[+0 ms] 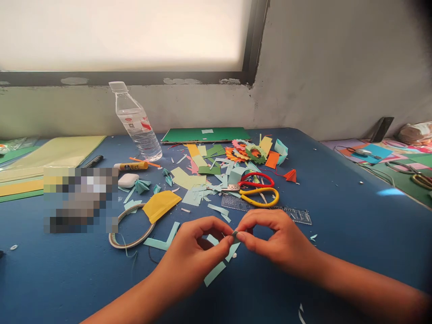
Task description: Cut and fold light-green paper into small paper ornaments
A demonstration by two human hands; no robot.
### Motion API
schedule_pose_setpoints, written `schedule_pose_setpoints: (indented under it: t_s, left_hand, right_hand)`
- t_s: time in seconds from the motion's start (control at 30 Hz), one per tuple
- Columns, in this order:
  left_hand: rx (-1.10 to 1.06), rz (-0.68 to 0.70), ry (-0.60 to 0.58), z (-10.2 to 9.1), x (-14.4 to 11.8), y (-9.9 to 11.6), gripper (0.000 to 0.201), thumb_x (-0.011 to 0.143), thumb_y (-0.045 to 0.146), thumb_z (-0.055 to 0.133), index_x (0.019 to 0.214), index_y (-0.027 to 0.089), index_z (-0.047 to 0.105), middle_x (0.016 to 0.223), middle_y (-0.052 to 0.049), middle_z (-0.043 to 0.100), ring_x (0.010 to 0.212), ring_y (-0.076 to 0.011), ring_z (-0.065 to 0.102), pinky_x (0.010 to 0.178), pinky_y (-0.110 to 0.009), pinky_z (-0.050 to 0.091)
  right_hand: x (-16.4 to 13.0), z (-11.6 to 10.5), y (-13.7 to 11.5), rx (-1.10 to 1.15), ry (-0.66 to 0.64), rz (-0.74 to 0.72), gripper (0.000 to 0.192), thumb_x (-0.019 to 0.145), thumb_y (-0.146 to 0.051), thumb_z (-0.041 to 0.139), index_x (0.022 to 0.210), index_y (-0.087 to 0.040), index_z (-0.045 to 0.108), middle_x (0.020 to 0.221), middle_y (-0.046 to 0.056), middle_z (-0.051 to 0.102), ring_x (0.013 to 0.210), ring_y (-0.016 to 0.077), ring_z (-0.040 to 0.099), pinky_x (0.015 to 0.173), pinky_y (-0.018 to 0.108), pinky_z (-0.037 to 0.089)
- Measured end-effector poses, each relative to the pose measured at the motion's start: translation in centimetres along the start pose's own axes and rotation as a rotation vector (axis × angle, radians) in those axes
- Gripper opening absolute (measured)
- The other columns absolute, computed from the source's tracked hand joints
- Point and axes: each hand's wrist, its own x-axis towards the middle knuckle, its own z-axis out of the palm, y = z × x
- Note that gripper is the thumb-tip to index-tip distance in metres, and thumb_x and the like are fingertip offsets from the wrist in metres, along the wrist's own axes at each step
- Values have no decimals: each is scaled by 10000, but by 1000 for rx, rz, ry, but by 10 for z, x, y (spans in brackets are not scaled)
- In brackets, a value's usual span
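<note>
Between my two hands, near the table's front, is a small dark teal piece of paper (235, 237). My left hand (202, 247) pinches one side of it with thumb and fingertips. On the other side, my right hand (275, 234) pinches it the same way; the fingers hide most of it. Light blue paper strips (215, 273) lie on the table beneath the hands. Just beyond my right hand are scissors (258, 191) with red and yellow handles, lying across a clear ruler (293, 213).
Coloured paper scraps (191, 180) cover the middle. A water bottle (138, 123) stands behind a glue stick (133, 166). Left of my hands lies a tape roll (113, 240) with a yellow paper piece (162, 204) on it. A green board (205, 134) lies at the wall.
</note>
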Motion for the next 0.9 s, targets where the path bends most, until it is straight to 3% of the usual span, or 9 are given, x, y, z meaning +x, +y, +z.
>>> schedule_pose_setpoints:
  t_s: [0.17,0.27,0.43,0.57,0.63,0.9]
  left_hand:
    - [97,74,7,1,0,-3,149,771,303,615,773,163,667,705,-2,636,611,-130,559,530,-201,449]
    - [207,174,-51,1,0,-5,136,775,236,595,735,158,699,723,-17,679,675,-144,591,580,-195,461]
    - [339,220,-104,0,2,-8,235,810,204,532,673,135,710,605,-1,642,572,-106,518,523,-183,377]
    - [329,253,-60,1,3,-7,243,795,204,537,623,129,692,548,19,573,535,-91,446,514,-184,348]
    - [297,240,-34,1,3,-6,219,776,201,549,628,134,695,549,21,573,534,-92,447,507,-183,342]
    - [349,261,122,6,2,-13,184,692,142,580,514,145,625,500,31,553,500,-92,452,507,-192,348]
  right_hand:
    - [0,1,1,10,-9,-32,75,795,-189,635,732,-168,668,689,10,662,646,122,579,621,207,465]
    - [-1,2,3,5,-18,-82,61,780,-153,639,731,-163,674,693,11,657,641,119,580,621,204,465]
    - [-2,3,5,-9,-31,-113,71,785,-148,631,728,-161,672,682,9,658,637,117,579,615,199,465]
    - [-2,4,3,-58,-20,-80,41,753,-138,645,760,-164,677,707,5,678,661,120,603,633,190,480]
    - [-3,5,2,-85,-10,-76,113,719,-121,663,820,-166,686,753,5,697,695,124,624,651,183,489]
    - [-3,11,9,-134,22,-185,206,721,-48,547,844,-179,648,770,-1,698,687,114,640,653,185,484]
